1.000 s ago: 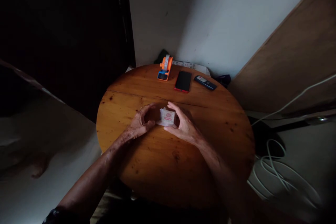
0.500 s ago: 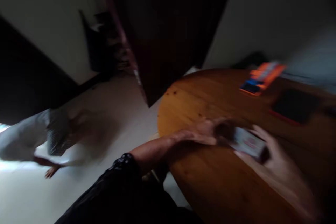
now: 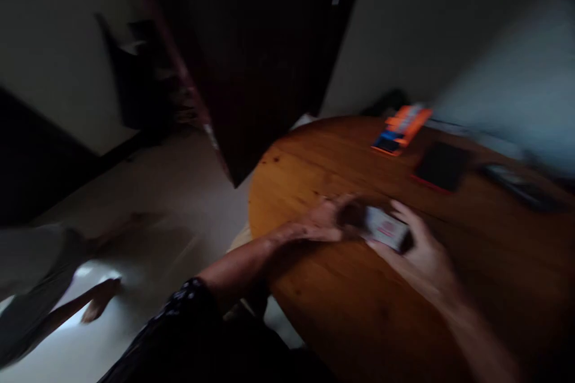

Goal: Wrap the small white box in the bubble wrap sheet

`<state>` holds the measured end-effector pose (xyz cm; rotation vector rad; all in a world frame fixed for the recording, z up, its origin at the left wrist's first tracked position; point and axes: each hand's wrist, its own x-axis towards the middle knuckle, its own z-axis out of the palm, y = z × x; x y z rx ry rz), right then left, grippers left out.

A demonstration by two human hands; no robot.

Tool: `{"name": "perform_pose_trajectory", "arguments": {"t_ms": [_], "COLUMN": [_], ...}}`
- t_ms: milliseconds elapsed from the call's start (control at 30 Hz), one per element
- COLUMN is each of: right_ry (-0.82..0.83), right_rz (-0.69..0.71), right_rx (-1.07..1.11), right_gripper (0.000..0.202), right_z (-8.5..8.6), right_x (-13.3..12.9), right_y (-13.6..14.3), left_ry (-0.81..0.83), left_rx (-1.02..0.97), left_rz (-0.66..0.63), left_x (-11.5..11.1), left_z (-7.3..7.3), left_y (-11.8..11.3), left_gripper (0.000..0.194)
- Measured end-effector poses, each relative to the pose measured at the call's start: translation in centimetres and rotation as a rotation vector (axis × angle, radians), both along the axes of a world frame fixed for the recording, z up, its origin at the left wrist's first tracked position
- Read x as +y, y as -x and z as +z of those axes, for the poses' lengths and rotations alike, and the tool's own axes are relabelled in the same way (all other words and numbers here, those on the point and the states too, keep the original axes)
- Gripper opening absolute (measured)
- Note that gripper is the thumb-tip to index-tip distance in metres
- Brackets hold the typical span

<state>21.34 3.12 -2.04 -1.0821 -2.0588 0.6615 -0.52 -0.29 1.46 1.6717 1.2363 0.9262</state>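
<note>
My right hand point(image 3: 424, 251) grips a small pale box point(image 3: 386, 228) with reddish print on top and dark sides. Thumb and fingers press on its opposite long sides, just above the wooden table point(image 3: 323, 293). At the left end of the box is my left hand point(image 3: 326, 221), its fingers stretched out and apart. Deep shadow between that hand and the box hides whether the two touch. Blur keeps the print from being read.
An orange and blue object point(image 3: 402, 130) lies at the table's back, beside a dark flat pad point(image 3: 442, 166) with a red edge and a dark remote-like object point(image 3: 516, 185). Beyond the table is a dark door point(image 3: 265, 66). Another person's leg point(image 3: 67, 308) is at the left.
The view has swung right, so the table and hands appear farther left. My right hand still holds the box. The other person at the left has moved.
</note>
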Motion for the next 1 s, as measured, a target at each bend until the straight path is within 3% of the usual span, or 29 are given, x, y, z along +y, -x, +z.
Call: {"name": "perform_pose_trajectory", "arguments": {"t_ms": [100, 167, 300, 400, 667, 1000], "right_ry": [-0.080, -0.161, -0.238, -0.228, -0.129, -0.059], "right_rz": [-0.027, 0.000, 0.056, 0.091, 0.153, 0.140], "right_rx": [-0.031, -0.070, -0.120, -0.148, -0.197, -0.162], "right_gripper": [0.077, 0.078, 0.083, 0.087, 0.106, 0.097], "right_z": [1.1, 1.2, 0.7, 0.9, 3.6, 3.2], "right_x": [-1.0, -1.2, -1.6, -1.8, -2.2, -2.3], "right_y": [0.4, 0.6, 0.8, 0.6, -1.4, -1.0], "left_ry": [-0.002, 0.006, 0.074, 0.112, 0.071, 0.096], "left_rx": [-0.149, -0.264, -0.370, -0.368, -0.421, -0.386], "left_rz": [-0.008, -0.056, -0.167, -0.186, -0.207, -0.152], "left_x": [0.3, 0.5, 0.3, 0.2, 0.3, 0.1], "left_z": [-1.1, -1.6, -1.4, -1.3, -2.5, -2.0], "left_y": [-0.4, -0.6, -0.8, -1.0, -1.3, -1.3], "left_gripper": [0.078, 0.089, 0.101, 0.098, 0.096, 0.092]}}
